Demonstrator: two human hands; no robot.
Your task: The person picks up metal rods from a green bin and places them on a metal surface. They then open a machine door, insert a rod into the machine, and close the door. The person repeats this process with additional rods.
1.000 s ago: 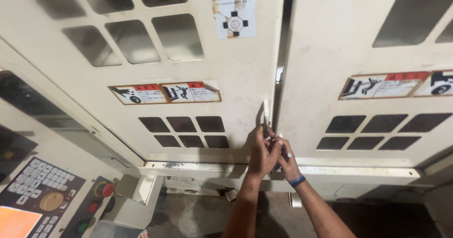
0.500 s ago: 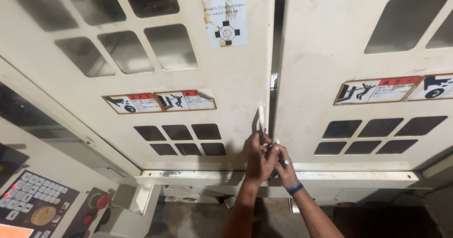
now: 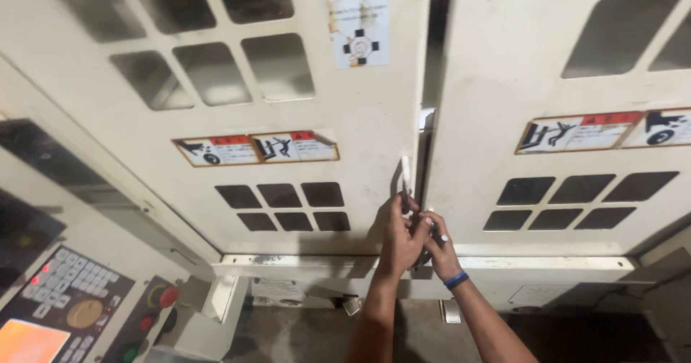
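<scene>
Since a second earlier the view had shifted slightly while both hands stayed at the door handle, so the work there seemed unfinished. The left hand was clamped on the handle's lower end; the right hand pressed against it, its grip hidden. The handle was a slim pale bar beside the gap between two cream doors.

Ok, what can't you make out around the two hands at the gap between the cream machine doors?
Head view only:
- Left hand grips the pale door handle; its lower end is hidden.
- Right hand: a small whitish object, mostly covered by fingers.
- Dark gap interior: too dark.
</scene>
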